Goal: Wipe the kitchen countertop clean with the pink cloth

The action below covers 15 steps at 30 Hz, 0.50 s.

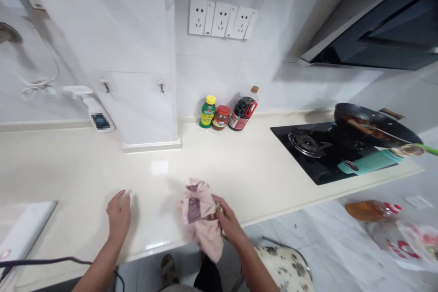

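Observation:
A pink cloth (pixel 205 223) with darker purple patches hangs bunched from my right hand (pixel 228 220), over the front part of the cream countertop (pixel 153 205). My right fingers are closed on its right side, and some of them are hidden by the folds. The cloth's lower end droops past the counter's front edge. To the left, my left hand (pixel 119 213) is over the counter with its fingers loosely bent and a little apart. Nothing is in it.
Against the wall stand a green bottle (pixel 207 113), a red-lidded jar (pixel 221 118) and a dark sauce bottle (pixel 242 112). A wok (pixel 372 123) sits on the black stove (pixel 321 164) at right. A white spray bottle (pixel 97 109) stands left of the pillar. A patterned stool (pixel 280 269) is below.

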### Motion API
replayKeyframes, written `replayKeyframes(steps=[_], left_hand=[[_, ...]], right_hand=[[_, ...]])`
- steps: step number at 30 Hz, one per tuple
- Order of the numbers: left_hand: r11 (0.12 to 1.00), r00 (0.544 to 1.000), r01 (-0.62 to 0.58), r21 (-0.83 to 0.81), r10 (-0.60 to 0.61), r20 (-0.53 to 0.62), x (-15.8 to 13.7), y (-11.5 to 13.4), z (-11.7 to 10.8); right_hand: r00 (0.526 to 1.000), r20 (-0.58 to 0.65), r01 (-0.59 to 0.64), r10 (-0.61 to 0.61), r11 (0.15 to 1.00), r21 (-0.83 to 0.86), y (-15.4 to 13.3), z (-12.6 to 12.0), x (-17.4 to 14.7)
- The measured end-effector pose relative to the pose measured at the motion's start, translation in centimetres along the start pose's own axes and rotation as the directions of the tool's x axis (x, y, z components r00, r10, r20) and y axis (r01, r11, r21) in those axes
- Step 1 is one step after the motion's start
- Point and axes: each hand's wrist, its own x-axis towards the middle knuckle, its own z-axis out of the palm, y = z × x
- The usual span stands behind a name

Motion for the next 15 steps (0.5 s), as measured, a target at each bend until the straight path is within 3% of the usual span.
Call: replayKeyframes(steps=[3,5,8,10,12,15], left_hand=[[0.998,0.999,0.039,0.054,-0.037,-0.035,0.2,-1.0,-1.0],[0.996,0.999,0.023,0.082,-0.020,-0.032,-0.7,-1.0,-1.0],[0.982,0.998,-0.065,0.177,0.067,-0.005,-2.8,-0.1,-0.2],[0.937,0.983,-0.182,0.299,0.174,0.051,-3.9,0.7,0.3],[0.872,0.960,-0.281,0.401,0.253,0.123,-4.4,1.4,0.5],[0.834,0.951,-0.307,0.459,0.258,0.168,-4.2,1.9,0.3]], right_hand=[[0.961,-0.273,-0.017,-0.046,0.974,-0.226,2.6,-2.8,1.5],[0.960,-0.265,-0.006,-0.085,0.946,-0.324,3.1,-2.6,1.6],[0.996,-0.022,0.062,-0.085,0.858,-0.509,1.5,1.1,1.1],[0.989,0.145,0.107,-0.023,0.786,-0.608,-0.6,4.4,0.6],[0.966,0.258,0.152,0.023,0.757,-0.636,-2.8,7.1,0.2],[0.886,0.461,0.315,-0.043,0.786,-0.532,-5.4,9.7,-0.7]])
